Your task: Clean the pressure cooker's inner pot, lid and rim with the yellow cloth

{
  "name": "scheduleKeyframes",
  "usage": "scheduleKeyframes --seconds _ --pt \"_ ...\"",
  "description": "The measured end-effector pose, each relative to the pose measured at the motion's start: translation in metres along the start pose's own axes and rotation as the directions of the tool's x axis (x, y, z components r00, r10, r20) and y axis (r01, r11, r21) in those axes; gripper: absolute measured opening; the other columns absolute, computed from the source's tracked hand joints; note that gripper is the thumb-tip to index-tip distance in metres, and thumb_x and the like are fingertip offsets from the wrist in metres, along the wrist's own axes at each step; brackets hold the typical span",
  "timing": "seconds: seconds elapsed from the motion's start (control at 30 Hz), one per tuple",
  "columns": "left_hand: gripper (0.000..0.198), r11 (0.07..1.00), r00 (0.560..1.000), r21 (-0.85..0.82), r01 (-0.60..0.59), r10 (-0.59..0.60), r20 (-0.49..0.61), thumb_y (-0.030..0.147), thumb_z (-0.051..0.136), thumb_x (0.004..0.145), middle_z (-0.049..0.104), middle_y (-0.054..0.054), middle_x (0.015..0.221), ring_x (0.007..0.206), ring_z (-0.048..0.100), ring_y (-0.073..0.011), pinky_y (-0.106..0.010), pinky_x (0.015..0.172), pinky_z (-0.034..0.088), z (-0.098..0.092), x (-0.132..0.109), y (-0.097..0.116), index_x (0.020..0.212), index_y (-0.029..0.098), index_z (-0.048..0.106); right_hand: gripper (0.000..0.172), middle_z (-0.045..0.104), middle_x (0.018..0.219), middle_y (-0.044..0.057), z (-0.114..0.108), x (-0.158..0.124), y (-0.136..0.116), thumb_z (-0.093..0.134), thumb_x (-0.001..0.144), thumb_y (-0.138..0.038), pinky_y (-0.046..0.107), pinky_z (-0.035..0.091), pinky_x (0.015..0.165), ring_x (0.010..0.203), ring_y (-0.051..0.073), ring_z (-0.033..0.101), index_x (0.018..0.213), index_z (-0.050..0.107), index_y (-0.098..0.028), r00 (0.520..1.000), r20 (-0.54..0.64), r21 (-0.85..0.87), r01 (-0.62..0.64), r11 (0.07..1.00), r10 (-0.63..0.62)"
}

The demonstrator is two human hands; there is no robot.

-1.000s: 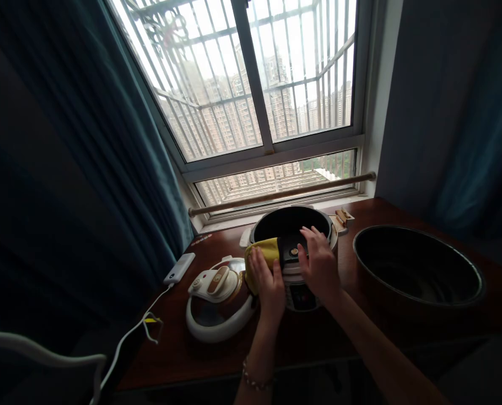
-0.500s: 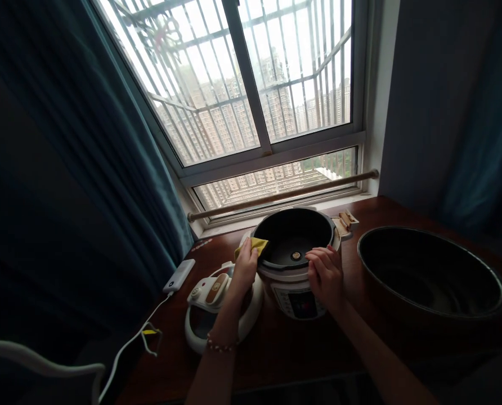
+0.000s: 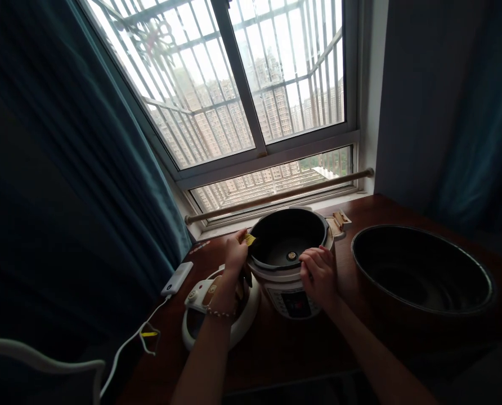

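In front of me stands an electric pressure cooker [image 3: 297,278] with a white body, a control panel and its inside exposed. A round metal-coloured piece [image 3: 292,256] shows at the bottom of its dark cavity. My left hand [image 3: 236,254] is closed on a yellow cloth [image 3: 250,240] at the cooker's left rim; part of the cloth is hidden by the fingers. My right hand [image 3: 319,274] has its fingers curled over the front right rim, gripping it. Below my left forearm lies the cooker's white lid [image 3: 245,329], partly covered by the arm.
A large dark inner pot [image 3: 424,270] stands on the wooden table [image 3: 276,360] at the right. To the left lie a white power bank [image 3: 179,278] and its cable [image 3: 126,343]. Behind are a rail [image 3: 276,197] and a barred window; a blue curtain [image 3: 120,140] hangs left.
My left hand has shifted slightly up and left along the rim with the cloth, and less of the cloth shows. My right hand stays on the rim. The whole view has shifted a little.
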State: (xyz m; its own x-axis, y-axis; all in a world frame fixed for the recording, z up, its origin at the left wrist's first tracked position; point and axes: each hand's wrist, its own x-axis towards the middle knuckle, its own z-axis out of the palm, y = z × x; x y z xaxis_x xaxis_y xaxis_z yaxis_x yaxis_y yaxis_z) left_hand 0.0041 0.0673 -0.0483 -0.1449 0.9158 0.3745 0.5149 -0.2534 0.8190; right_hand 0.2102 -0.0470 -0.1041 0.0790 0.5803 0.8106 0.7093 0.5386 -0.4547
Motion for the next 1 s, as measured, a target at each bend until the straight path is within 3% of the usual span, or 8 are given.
scheduleKeyframes --seconds 0.13,0.27,0.33,0.47,0.57,0.63,0.83,1.0 --pt "0.029 0.994 1.000 -0.111 0.017 -0.018 -0.003 0.008 0.059 0.071 0.069 -0.013 0.095 0.086 0.066 -0.0222 -0.041 0.081 0.053 -0.031 0.016 -0.005 0.099 0.006 0.062 0.017 0.061 0.091 0.003 -0.001 0.000 0.000 0.039 0.084 -0.016 0.039 0.027 0.102 0.098 0.016 0.051 0.089 0.055 -0.019 1.000 -0.004 0.012 0.012 1.000 -0.012" --pt "0.035 0.991 0.986 -0.119 -0.061 0.041 -0.163 0.013 0.048 0.080 0.061 -0.012 0.115 0.108 0.057 -0.0237 -0.043 0.090 0.048 -0.060 0.039 0.000 0.114 0.009 0.052 0.016 0.060 0.090 0.003 -0.001 0.000 0.001 0.039 0.084 -0.016 0.039 0.028 0.101 0.096 0.017 0.051 0.089 0.055 -0.019 1.000 -0.010 0.016 0.021 1.000 -0.021" --pt "0.038 0.990 0.980 -0.077 -0.115 0.100 -0.175 0.014 0.046 0.080 0.057 -0.010 0.123 0.115 0.052 -0.0213 -0.040 0.096 0.044 -0.057 0.045 0.001 0.117 0.012 0.050 0.016 0.060 0.089 0.003 0.001 -0.001 0.003 0.040 0.084 -0.015 0.040 0.028 0.100 0.095 0.017 0.051 0.088 0.054 -0.019 0.999 -0.036 0.020 0.038 0.999 -0.037" --pt "0.031 0.987 0.989 0.060 -0.147 0.145 0.043 0.016 0.057 0.072 0.065 -0.009 0.108 0.101 0.061 -0.0202 -0.036 0.093 0.046 -0.026 0.038 -0.006 0.102 0.014 0.061 0.014 0.059 0.088 0.003 0.002 0.000 0.005 0.041 0.082 -0.014 0.041 0.028 0.099 0.094 0.018 0.051 0.087 0.053 -0.019 0.997 -0.049 0.028 0.058 0.998 -0.057" --pt "0.031 0.969 0.985 0.202 -0.145 0.122 0.125 0.017 0.056 0.072 0.063 -0.011 0.113 0.107 0.056 -0.0224 -0.038 0.097 0.040 -0.016 0.027 -0.017 0.103 0.013 0.061 0.014 0.059 0.087 0.003 0.002 0.000 0.004 0.042 0.082 -0.014 0.041 0.028 0.098 0.094 0.018 0.051 0.088 0.053 -0.019 0.998 -0.043 0.026 0.056 0.998 -0.055" --pt "0.030 0.946 0.984 0.295 -0.136 0.096 0.148 0.019 0.054 0.075 0.062 -0.012 0.115 0.111 0.053 -0.0242 -0.038 0.098 0.036 -0.020 0.020 -0.023 0.104 0.014 0.061 0.013 0.059 0.086 0.003 0.002 0.000 0.003 0.042 0.082 -0.014 0.041 0.029 0.098 0.093 0.018 0.051 0.087 0.053 -0.019 0.998 -0.043 0.024 0.054 0.998 -0.053" --pt "0.032 0.875 0.974 0.469 -0.121 0.014 0.226 0.028 0.045 0.083 0.066 -0.008 0.108 0.102 0.059 -0.0229 -0.029 0.086 0.041 -0.044 -0.003 -0.027 0.108 0.016 0.062 0.014 0.057 0.083 0.002 -0.002 0.000 0.003 0.040 0.081 -0.013 0.041 0.030 0.095 0.088 0.018 0.050 0.085 0.052 -0.019 0.998 -0.035 0.058 0.049 0.997 -0.047" --pt "0.026 0.819 0.966 0.560 -0.129 -0.023 0.256 0.027 0.047 0.083 0.071 -0.005 0.092 0.087 0.063 -0.0195 -0.024 0.074 0.042 -0.047 -0.005 -0.019 0.094 0.018 0.068 0.017 0.055 0.083 0.002 -0.005 -0.002 0.009 0.036 0.082 -0.013 0.042 0.031 0.093 0.087 0.018 0.049 0.084 0.051 -0.020 0.998 -0.007 0.114 0.064 0.991 -0.064"
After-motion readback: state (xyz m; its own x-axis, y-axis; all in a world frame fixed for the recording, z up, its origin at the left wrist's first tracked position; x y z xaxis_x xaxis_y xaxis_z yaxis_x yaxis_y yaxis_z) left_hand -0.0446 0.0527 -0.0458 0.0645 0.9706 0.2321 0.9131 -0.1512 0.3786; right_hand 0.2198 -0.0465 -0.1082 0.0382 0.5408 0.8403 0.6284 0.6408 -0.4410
